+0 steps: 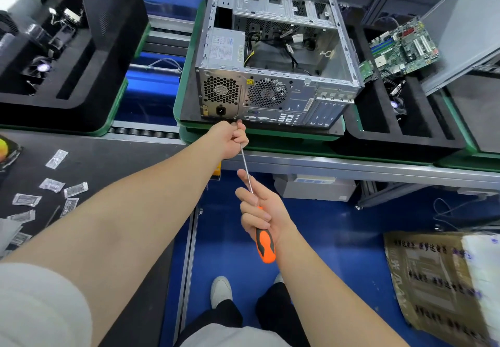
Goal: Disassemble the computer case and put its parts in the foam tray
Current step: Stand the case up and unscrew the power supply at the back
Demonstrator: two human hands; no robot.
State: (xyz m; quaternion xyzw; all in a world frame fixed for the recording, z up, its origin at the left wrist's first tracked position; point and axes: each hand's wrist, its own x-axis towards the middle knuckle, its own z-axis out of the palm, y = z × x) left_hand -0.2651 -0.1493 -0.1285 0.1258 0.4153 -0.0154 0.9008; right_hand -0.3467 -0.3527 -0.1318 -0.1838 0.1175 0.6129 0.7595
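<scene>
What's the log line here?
left hand: grips screwdriver shaft at lower rear edge of case | right hand: grips handle | case: open, power supply inside | circuit board: on foam tray

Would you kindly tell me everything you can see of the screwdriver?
The screwdriver has an orange and black handle and a long thin metal shaft. It slants up and away towards the lower rear edge of the computer case. The right hand grips the handle, forefinger along the shaft; the left hand pinches the shaft near its tip, which is hidden.
</scene>
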